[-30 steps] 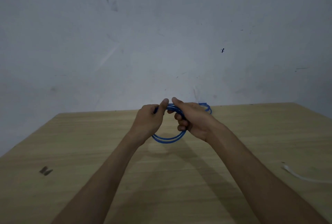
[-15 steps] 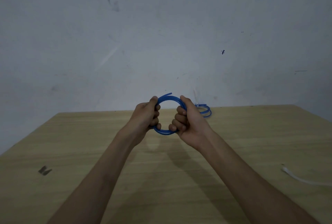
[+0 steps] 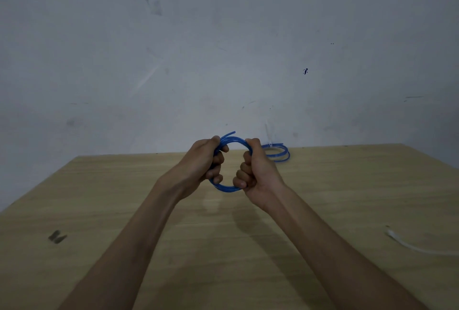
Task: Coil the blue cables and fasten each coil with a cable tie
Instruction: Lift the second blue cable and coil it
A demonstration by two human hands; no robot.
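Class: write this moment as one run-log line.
left hand: grips blue coil | right hand: grips blue coil | second coil: on table behind | white cable tie: on table, right

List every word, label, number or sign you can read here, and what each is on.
None: no readable text anywhere in this view.
The blue cable coil, gripped by the left hand and right hand, shows no print.
The second blue coil and the white cable tie: no lettering visible.
The dark mark on the wooden table and the dark speck on the wall are blotches, not characters.
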